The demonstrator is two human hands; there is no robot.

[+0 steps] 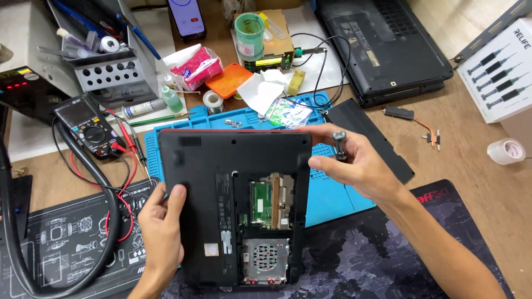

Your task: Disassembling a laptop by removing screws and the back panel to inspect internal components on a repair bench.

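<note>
A small black laptop [210,166] lies upside down in front of me, its bottom cover off at the lower right so a green circuit board, copper heat pipe and round fan grille show. My left hand [160,232] grips its left edge, thumb on the base. My right hand [354,160] holds the laptop's upper right corner with the fingers while a screwdriver [339,145] with a metal knurled handle is pinched between thumb and fingers.
A blue silicone work mat [332,188] lies under the laptop, with a black cover panel [371,138] on it. A multimeter [88,128] with red leads sits left, a second laptop [382,44] at back right, a tape roll [505,150] far right, a tool rack [105,61] back left.
</note>
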